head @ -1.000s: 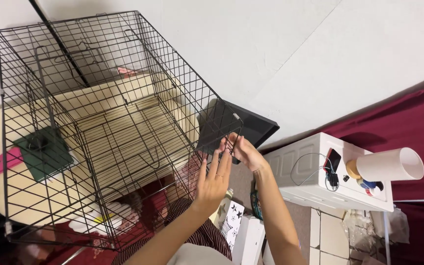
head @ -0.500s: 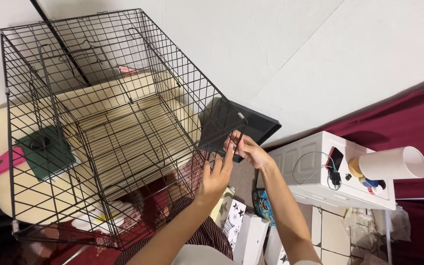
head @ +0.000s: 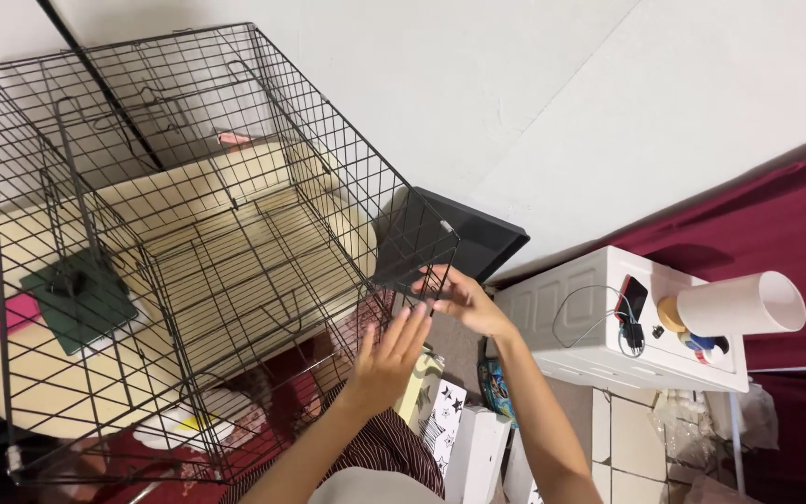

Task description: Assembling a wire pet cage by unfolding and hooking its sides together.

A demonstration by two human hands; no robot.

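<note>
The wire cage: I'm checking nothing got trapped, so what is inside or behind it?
The wire cage looks empty. Through its bars show beige cushions, a green square and a pink item. The right hand grips its corner; the black tray is partly covered.

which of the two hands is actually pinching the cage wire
The right hand: its fingers close on the near corner of the black wire cage. The left hand is spread open, flat against the mesh.
</note>
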